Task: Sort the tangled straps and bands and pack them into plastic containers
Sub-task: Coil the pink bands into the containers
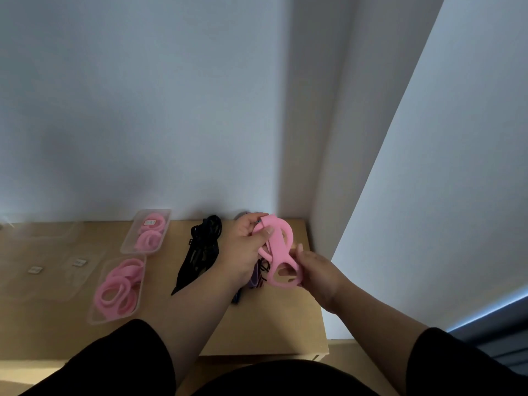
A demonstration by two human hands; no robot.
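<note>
A bunch of pink bands [281, 250] is held above the right end of the wooden table [271, 324]. My left hand [245, 247] grips its upper part with thumb and fingers curled round it. My right hand [313, 270] pinches its lower end. Under my hands lies a small pile of dark striped straps [257, 277], partly hidden. A black strap bundle [200, 252] lies just left of my left wrist. Two clear plastic containers hold pink bands: a far one [147, 231] and a near one [118, 287].
Empty clear containers or lids with small white labels [51, 270] lie at the left of the table. The wall stands directly behind the table, and a corner post and a pale panel close off the right side.
</note>
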